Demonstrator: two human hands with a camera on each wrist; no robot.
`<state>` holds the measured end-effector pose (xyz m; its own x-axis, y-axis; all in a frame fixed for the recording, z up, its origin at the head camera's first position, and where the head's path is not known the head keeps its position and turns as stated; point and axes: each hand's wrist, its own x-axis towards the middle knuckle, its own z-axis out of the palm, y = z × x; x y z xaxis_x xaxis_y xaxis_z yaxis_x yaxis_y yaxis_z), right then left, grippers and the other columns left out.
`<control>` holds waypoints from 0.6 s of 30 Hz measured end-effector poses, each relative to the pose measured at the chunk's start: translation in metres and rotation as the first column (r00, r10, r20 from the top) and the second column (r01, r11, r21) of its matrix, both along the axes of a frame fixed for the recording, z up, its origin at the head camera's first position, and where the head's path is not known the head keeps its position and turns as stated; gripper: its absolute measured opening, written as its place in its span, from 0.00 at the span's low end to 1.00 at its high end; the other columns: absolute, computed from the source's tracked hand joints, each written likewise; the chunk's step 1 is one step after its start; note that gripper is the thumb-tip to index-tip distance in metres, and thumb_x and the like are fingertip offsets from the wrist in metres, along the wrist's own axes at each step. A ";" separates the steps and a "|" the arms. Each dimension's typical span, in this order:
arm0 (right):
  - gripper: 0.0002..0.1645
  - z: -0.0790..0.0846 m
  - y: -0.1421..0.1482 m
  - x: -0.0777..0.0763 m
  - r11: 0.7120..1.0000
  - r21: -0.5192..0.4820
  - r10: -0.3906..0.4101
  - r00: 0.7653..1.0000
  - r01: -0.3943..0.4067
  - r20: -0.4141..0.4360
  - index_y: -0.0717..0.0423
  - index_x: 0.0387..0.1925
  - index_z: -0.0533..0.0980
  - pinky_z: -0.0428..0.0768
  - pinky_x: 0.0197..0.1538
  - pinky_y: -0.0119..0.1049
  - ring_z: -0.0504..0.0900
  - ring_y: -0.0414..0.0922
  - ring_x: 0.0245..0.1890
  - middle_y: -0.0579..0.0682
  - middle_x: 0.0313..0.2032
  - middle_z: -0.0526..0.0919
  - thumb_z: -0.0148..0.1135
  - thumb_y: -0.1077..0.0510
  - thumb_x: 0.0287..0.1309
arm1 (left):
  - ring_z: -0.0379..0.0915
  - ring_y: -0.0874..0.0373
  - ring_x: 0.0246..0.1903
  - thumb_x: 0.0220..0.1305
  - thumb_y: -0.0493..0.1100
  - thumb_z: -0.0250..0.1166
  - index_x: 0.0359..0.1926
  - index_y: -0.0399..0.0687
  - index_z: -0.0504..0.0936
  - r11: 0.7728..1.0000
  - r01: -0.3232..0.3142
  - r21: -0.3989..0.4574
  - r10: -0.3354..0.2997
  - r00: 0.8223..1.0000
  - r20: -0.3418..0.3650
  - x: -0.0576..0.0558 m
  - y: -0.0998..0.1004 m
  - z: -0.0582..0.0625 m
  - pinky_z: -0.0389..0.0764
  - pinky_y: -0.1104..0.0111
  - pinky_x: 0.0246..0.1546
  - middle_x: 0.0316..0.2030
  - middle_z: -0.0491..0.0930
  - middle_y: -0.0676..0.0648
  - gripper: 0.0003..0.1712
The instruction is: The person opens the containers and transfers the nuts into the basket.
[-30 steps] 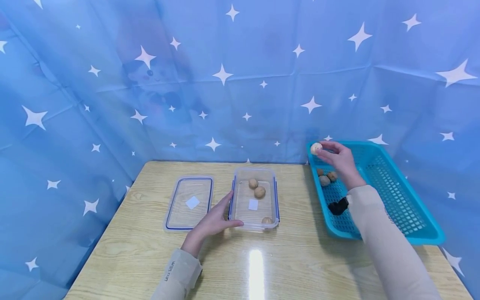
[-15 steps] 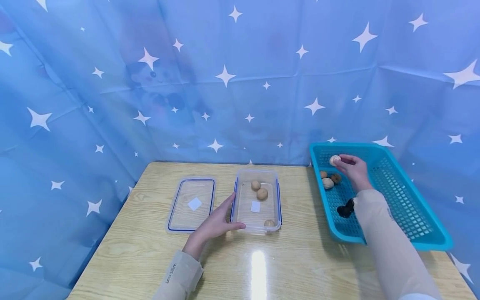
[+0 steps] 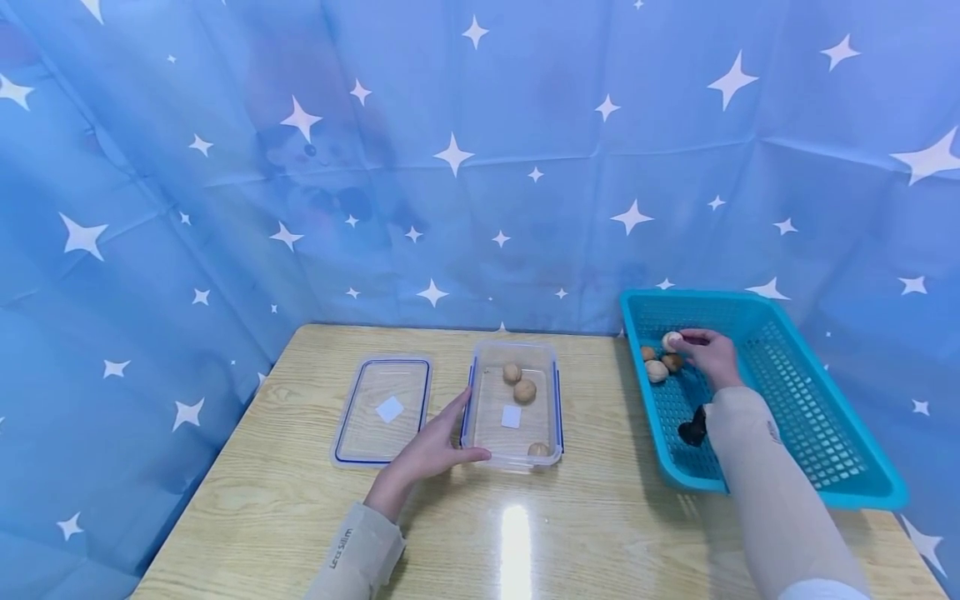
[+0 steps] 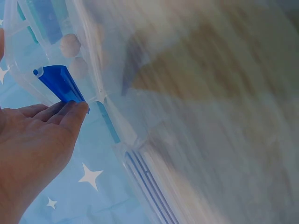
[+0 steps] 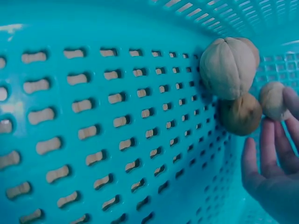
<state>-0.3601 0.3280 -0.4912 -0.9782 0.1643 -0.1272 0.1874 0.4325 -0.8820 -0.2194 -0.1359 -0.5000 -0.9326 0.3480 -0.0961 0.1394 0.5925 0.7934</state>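
Observation:
My right hand [image 3: 708, 356] reaches inside the blue-green basket [image 3: 655, 433] and pinches a pale walnut [image 3: 671, 341] between thumb and fingers. Beside it on the basket floor lie a light walnut [image 5: 228, 68], a darker brown round nut [image 5: 241, 114] and another partly hidden one [image 3: 648, 353]. My left hand [image 3: 431, 446] rests against the near left corner of a clear plastic box [image 3: 491, 437], its fingers straight along the side by a blue latch [image 4: 62, 83]. Two walnuts [image 3: 524, 391] sit together inside the box, with a third [image 3: 538, 450] at its near right corner.
The box's clear lid [image 3: 380, 433] with a blue seal lies flat on the wooden table [image 3: 247, 500], left of the box. A small white square [image 3: 511, 417] shows on the box bottom. A blue star-printed curtain [image 3: 450, 208] hangs behind the table.
My right hand has come down with the walnut from above the basket's far left rim to near its floor, beside the other nuts. My left hand has stayed against the box.

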 end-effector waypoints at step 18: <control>0.41 -0.009 0.001 -0.005 0.991 0.049 0.115 0.988 -0.120 0.104 0.68 0.70 0.62 0.66 0.69 0.64 0.61 0.68 0.69 0.72 0.69 0.62 0.54 0.42 0.70 | 0.45 0.40 0.77 0.57 0.56 0.74 0.80 0.53 0.43 1.000 -0.007 -0.001 0.007 1.000 0.011 0.000 0.000 -0.001 0.54 0.43 0.75 0.80 0.45 0.43 0.62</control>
<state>-0.3656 0.3294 -0.5000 -0.9737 0.0584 -0.2201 0.2190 0.5042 -0.8353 -0.2194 -0.1355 -0.5009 -0.9340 0.3412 -0.1065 0.1265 0.5942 0.7943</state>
